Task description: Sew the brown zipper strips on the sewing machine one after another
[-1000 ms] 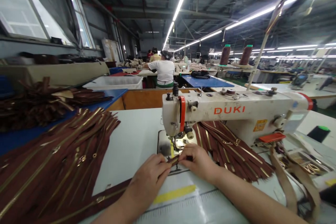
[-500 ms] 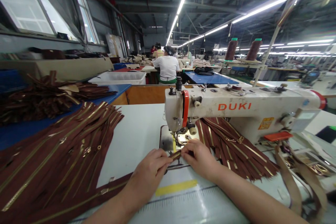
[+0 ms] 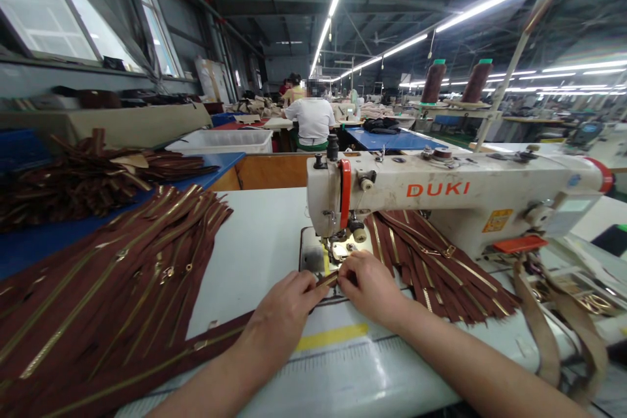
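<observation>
Left hand (image 3: 287,304) and right hand (image 3: 371,284) pinched the zipper (image 3: 328,279) beside the sewing machine (image 3: 386,192), seemingly to keep it taut!

At the centre of the frame we pinch a brown zipper strip (image 3: 329,279) between the fingers of our left hand (image 3: 285,304) and right hand (image 3: 371,284), near the metal plate (image 3: 311,256) of the white sewing machine (image 3: 441,186). Zipper tape (image 3: 215,339) runs from our left wrist to the lower left, beside a fan of brown zippers (image 3: 122,274) on the worktop (image 3: 259,235). A second zipper bundle (image 3: 435,268) lies centre right; two thread cones (image 3: 434,83) stand upper right; we face a person in white (image 3: 314,119) near the upper centre.
</observation>
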The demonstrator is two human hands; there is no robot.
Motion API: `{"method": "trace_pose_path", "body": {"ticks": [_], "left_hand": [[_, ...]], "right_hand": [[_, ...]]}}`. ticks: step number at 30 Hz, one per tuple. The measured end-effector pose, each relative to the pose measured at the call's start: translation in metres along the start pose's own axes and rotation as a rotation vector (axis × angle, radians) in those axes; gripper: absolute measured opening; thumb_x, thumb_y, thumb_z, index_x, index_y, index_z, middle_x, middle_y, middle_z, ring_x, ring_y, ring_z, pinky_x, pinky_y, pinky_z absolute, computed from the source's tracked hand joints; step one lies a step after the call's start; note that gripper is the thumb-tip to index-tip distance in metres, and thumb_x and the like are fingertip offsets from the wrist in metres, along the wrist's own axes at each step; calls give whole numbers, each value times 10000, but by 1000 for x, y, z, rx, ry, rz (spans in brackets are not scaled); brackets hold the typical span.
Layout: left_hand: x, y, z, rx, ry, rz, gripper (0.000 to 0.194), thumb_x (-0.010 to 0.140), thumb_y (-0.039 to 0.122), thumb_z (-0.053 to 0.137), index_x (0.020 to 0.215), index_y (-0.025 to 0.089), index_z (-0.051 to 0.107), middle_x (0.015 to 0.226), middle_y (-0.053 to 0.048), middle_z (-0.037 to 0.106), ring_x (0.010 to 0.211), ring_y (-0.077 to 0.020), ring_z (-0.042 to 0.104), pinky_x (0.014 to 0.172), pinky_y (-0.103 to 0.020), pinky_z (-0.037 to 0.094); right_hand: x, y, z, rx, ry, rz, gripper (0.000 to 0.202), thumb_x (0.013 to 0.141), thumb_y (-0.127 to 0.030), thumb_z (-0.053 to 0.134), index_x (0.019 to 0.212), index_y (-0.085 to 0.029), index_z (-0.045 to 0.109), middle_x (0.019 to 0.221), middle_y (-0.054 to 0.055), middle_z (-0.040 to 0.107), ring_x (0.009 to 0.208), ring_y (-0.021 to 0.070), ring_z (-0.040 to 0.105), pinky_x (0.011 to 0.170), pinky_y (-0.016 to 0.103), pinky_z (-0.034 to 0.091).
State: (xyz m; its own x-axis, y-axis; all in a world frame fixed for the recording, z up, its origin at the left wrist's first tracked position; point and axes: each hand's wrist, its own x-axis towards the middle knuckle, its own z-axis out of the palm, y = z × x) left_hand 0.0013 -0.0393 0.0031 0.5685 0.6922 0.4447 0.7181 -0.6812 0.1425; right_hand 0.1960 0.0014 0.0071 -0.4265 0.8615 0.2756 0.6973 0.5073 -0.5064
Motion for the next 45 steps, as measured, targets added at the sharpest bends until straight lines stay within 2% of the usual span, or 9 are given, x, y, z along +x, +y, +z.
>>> {"method": "trace_pose_path", "body": {"ticks": [6, 13, 18, 23, 28, 34, 39, 42, 45], "left_hand": [[0, 1, 2, 41, -55, -15, 305, 911, 66, 394, 1084, 179, 618, 858, -47, 547, 803, -191, 510, 701, -315, 486], [0, 0, 3, 39, -82, -34, 348, 880, 31, 378, 1083, 191, 611, 954, -58, 570, 870, -201, 526, 768, -354, 499], [7, 3, -4, -10, -186, -67, 341, 849, 35, 394, 1031, 185, 640, 913, -56, 580, 860, -198, 540, 783, -340, 490], [21, 16, -21, -191, -365, -175, 265, 865, 93, 427, 833, 195, 670, 843, -31, 563, 803, -162, 572, 716, -250, 471], [20, 18, -19, -242, -352, -146, 265, 849, 61, 457, 889, 204, 677, 885, -37, 586, 855, -168, 569, 752, -249, 467], [10, 15, -11, -158, -210, -8, 270, 878, 79, 409, 920, 191, 650, 854, -51, 585, 829, -186, 549, 734, -289, 488], [1, 3, 1, -41, -83, 160, 364, 804, 19, 403, 1059, 186, 601, 1112, -87, 590, 1057, -222, 522, 905, -381, 472], [1, -3, 0, 75, -88, 289, 390, 788, 4, 408, 1107, 156, 572, 1182, -100, 591, 1112, -228, 522, 936, -386, 473], [4, -3, -8, 197, -141, 409, 432, 749, -3, 410, 1144, 102, 550, 1186, -123, 612, 1088, -236, 565, 924, -371, 493]], "right_hand": [[0, -3, -1, -53, 0, 2, 82, 818, -122, 557, 769, -159, 612, 801, 32, 583, 830, 166, 527, 709, 244, 352], [1, -6, -3, -68, -39, 44, 98, 836, -145, 544, 791, -160, 630, 830, 39, 596, 867, 173, 541, 726, 246, 366], [4, -9, -6, -123, -97, 61, 137, 866, -165, 510, 858, -153, 647, 886, 68, 609, 885, 188, 549, 723, 258, 376], [11, -8, -10, -155, -179, -61, 182, 865, -117, 492, 801, -136, 661, 847, 81, 624, 844, 184, 557, 703, 257, 374], [16, -3, -11, -137, -198, -165, 141, 834, -106, 540, 794, -147, 669, 851, 64, 634, 866, 182, 552, 729, 253, 369], [17, 3, -7, -91, -172, -182, 102, 817, -109, 576, 798, -158, 663, 835, 34, 629, 843, 160, 544, 706, 229, 363], [14, 7, -2, -8, -125, -176, 105, 814, -87, 575, 763, -161, 629, 808, 17, 601, 819, 146, 527, 697, 217, 351], [12, 6, -1, 17, -119, -153, 115, 822, -78, 563, 756, -158, 613, 819, 21, 591, 827, 149, 521, 697, 217, 348], [10, 5, 0, 3, -112, -126, 106, 834, -92, 555, 781, -162, 614, 840, 27, 589, 842, 157, 520, 694, 224, 346]]}}
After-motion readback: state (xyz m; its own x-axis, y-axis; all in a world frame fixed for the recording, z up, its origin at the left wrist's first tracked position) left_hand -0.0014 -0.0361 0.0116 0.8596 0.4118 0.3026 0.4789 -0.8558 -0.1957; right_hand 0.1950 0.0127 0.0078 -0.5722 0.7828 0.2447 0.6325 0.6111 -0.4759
